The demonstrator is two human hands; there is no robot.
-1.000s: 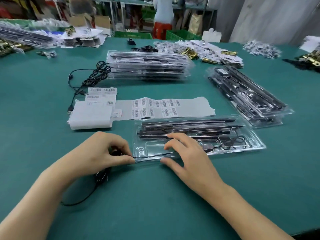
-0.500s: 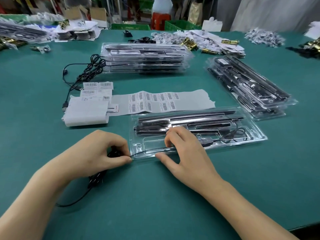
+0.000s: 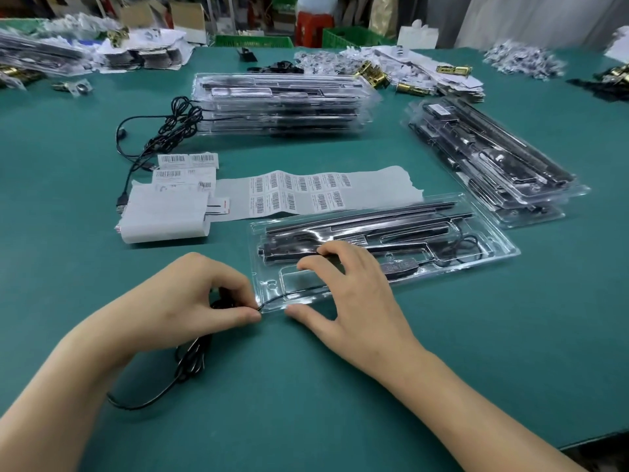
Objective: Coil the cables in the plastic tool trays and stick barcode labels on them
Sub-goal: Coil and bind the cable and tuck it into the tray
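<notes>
Cable (image 3: 272, 299), thin glossy black, now runs taut from your left hand (image 3: 190, 301), which pinches it, into the near-left corner of the clear moulded tray (image 3: 493, 255); a second ago none showed there. Right hand (image 3: 354, 291), fingers spread, presses the tray flat. Coiling barely begun.

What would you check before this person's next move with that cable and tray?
1. Left hand pinches the cable: ok.
2. Right hand steadies the tray: ok.
3. Cable coiled inside tray: not ok; a loose bundle lies outside on the table.
4. Barcodes left on the label sheet: ok.
5. Label stuck on this tray: cannot tell.
</notes>
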